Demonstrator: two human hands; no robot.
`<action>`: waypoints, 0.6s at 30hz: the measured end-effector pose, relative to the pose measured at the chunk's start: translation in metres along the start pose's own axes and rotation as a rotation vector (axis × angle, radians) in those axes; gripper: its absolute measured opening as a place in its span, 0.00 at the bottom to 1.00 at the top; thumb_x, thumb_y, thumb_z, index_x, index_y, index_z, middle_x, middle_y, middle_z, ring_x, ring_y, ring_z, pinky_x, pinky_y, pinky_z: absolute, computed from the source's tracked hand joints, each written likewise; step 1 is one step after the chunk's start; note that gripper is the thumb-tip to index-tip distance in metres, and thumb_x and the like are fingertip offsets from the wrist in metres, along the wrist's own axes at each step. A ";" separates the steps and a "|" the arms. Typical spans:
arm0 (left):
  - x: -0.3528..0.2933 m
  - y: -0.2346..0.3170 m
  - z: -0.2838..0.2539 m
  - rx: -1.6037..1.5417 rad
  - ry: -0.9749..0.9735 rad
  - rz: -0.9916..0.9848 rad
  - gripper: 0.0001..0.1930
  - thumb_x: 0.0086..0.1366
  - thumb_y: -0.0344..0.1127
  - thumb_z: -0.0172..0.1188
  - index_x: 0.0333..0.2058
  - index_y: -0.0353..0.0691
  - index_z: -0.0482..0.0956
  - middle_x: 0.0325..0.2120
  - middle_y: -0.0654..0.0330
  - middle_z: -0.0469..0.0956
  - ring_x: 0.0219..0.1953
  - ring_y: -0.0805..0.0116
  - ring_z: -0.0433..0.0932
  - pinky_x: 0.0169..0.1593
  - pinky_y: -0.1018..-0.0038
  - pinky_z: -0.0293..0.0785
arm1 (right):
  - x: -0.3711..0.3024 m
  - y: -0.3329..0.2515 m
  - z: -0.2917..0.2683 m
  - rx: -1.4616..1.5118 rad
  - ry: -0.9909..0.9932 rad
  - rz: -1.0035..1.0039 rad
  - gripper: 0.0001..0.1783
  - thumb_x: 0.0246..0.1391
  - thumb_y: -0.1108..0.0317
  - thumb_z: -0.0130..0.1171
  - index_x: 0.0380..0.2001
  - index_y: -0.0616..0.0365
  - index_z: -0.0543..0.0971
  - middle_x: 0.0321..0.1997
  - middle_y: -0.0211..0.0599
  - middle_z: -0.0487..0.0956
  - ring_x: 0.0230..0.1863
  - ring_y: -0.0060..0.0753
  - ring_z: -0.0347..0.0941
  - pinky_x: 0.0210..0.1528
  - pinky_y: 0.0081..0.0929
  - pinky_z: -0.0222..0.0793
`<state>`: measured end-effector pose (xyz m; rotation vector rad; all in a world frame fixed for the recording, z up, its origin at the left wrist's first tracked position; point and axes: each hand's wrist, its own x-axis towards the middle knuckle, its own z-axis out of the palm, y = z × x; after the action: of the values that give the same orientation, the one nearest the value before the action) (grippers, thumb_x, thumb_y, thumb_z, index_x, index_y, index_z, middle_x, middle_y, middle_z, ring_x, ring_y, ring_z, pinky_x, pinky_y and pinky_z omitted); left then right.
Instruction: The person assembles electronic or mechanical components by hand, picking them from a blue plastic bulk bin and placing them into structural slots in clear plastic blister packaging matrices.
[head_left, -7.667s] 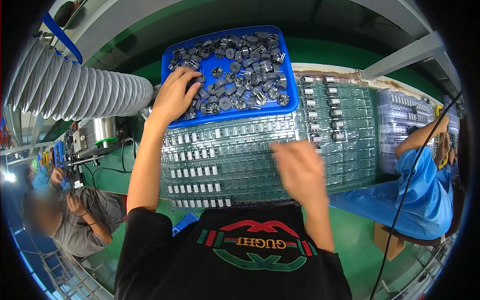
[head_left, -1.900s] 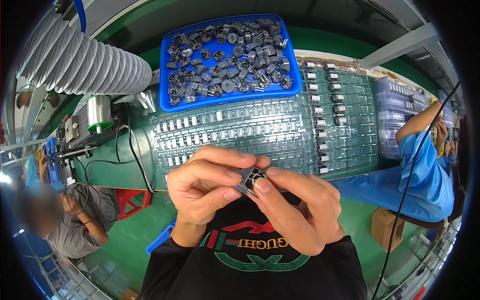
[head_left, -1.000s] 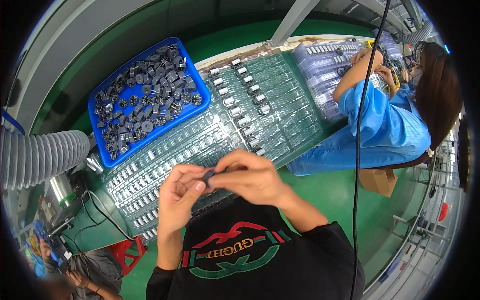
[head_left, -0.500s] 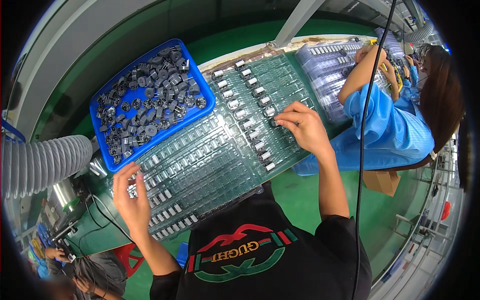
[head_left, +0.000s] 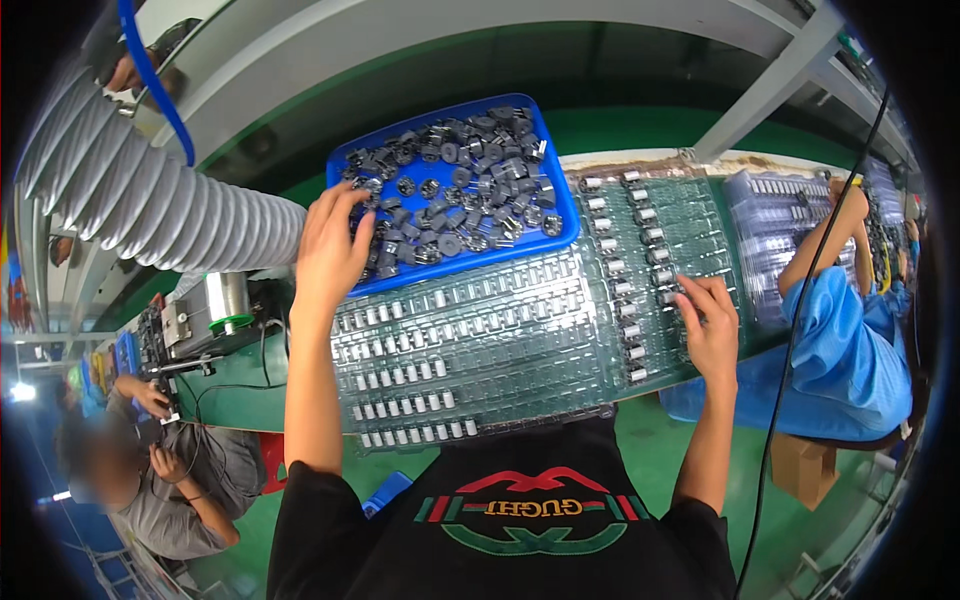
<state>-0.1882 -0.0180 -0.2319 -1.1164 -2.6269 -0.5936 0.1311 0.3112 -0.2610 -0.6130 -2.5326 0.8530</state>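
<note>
My left hand (head_left: 335,240) is over the left edge of a blue tray (head_left: 470,268), fingers and thumb apart. Its fingertips are among the dark grey round components (head_left: 450,155) with metal pins heaped there, and I see none held. My right hand (head_left: 712,325) is above the right-hand clear plastic tray (head_left: 705,240), thumb and forefinger at a small white-and-dark cylindrical component (head_left: 667,297). That component is the lowest in the right one of two slanting columns; the grip is partly hidden by the fingers.
Another clear plastic tray (head_left: 520,350) with rows of white cylinders lies in front of the blue tray. A grey ribbed hose (head_left: 190,205) and a spool (head_left: 228,305) are at left. A co-worker in blue sleeves (head_left: 850,330) sits at right, behind a hanging black cable (head_left: 800,330).
The view has swung, so the bench sits farther right and lower. My left hand has moved from the front clear tray to the blue tray. My right hand stays at the same column.
</note>
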 end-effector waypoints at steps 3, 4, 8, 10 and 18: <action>0.036 -0.019 0.027 0.007 0.029 0.049 0.18 0.62 0.38 0.60 0.50 0.40 0.75 0.55 0.48 0.72 0.58 0.48 0.68 0.60 0.61 0.66 | -0.006 -0.004 0.002 -0.084 0.098 -0.019 0.12 0.54 0.75 0.61 0.42 0.63 0.81 0.34 0.39 0.75 0.34 0.39 0.73 0.38 0.31 0.69; 0.046 -0.021 0.035 -0.007 0.036 0.078 0.21 0.63 0.42 0.60 0.53 0.40 0.74 0.56 0.47 0.70 0.60 0.47 0.67 0.62 0.61 0.65 | -0.009 -0.012 0.005 -0.082 0.133 -0.017 0.12 0.54 0.76 0.61 0.42 0.62 0.81 0.34 0.40 0.75 0.35 0.39 0.73 0.38 0.31 0.69; 0.082 -0.025 0.068 0.028 -0.204 0.147 0.34 0.62 0.57 0.57 0.60 0.40 0.70 0.61 0.42 0.64 0.64 0.46 0.62 0.67 0.59 0.57 | -0.026 -0.043 0.033 -0.034 0.163 -0.147 0.10 0.51 0.76 0.61 0.39 0.61 0.82 0.34 0.40 0.75 0.35 0.41 0.73 0.38 0.34 0.69; 0.084 -0.024 0.081 0.010 -0.287 0.122 0.30 0.61 0.56 0.58 0.55 0.39 0.74 0.58 0.44 0.67 0.61 0.46 0.65 0.63 0.59 0.61 | -0.033 -0.061 0.046 0.013 0.112 -0.178 0.10 0.49 0.75 0.63 0.37 0.59 0.83 0.33 0.37 0.75 0.33 0.40 0.72 0.37 0.34 0.69; 0.069 -0.020 0.065 -0.223 -0.301 0.226 0.13 0.59 0.39 0.64 0.41 0.40 0.80 0.41 0.52 0.73 0.46 0.50 0.72 0.51 0.63 0.69 | -0.044 -0.101 0.084 0.118 0.045 -0.348 0.11 0.46 0.74 0.65 0.36 0.58 0.82 0.30 0.31 0.73 0.32 0.37 0.70 0.35 0.33 0.67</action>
<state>-0.2534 0.0425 -0.2705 -1.6621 -2.6673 -0.7342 0.0982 0.1773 -0.2682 -0.1443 -2.4262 0.8405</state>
